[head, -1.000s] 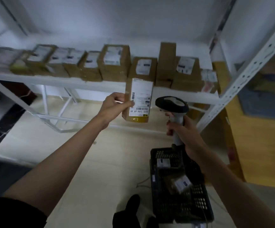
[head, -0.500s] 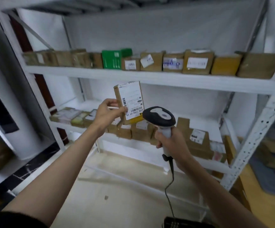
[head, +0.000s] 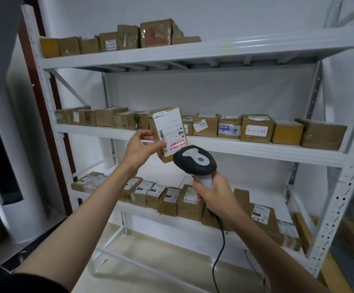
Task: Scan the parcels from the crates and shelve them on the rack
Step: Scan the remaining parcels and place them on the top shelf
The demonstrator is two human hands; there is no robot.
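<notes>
Parcel [head: 167, 134], a small brown cardboard box with a white shipping label facing the camera, is held up in front of the middle shelf of a white metal rack [head: 246, 148], gripped at its left edge by the left hand [head: 143, 144] with fingers and thumb closed on it. Just below and right of it, the right hand [head: 211, 192] is wrapped around the pale handle of a corded barcode scanner [head: 195, 160], whose dark head points at the label, where a red line glows across the barcode. Rows of other boxes [head: 256, 131] fill all three shelves
</notes>
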